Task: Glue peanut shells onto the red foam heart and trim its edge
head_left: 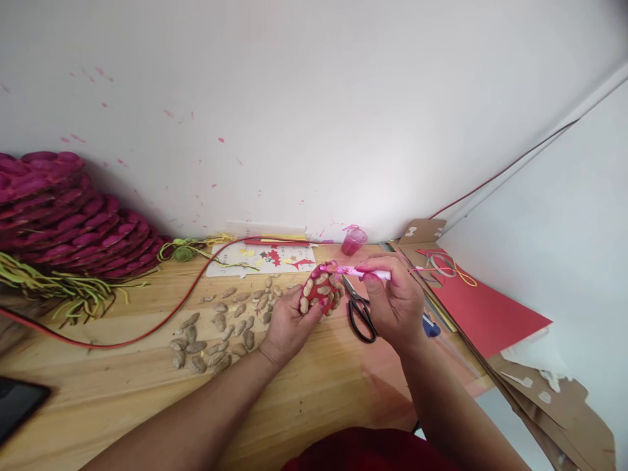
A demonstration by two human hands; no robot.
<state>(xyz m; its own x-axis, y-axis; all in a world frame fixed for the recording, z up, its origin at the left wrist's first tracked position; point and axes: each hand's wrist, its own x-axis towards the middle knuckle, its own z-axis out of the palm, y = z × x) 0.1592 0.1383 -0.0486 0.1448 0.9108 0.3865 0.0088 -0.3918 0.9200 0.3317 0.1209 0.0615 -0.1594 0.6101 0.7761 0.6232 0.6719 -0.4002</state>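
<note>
My left hand [287,322] grips a red rounded piece [321,292] covered with glued-on peanut shells, held just above the wooden table [147,386]. My right hand [395,302] pinches a thin white brush [366,272] with pink paint on it; its tip touches the top of the red piece. Loose peanuts [220,327] lie scattered on the table to the left of my left hand. Black-handled scissors [360,311] lie between my two hands.
A small cup of pink paint [353,240] stands by the wall. Painted pink pieces [63,216] are stacked at far left with green strings [69,288]. A red cable [147,330] crosses the table. Red paper [481,307] and cardboard [540,392] lie right; a dark phone [17,402] lies at the lower left.
</note>
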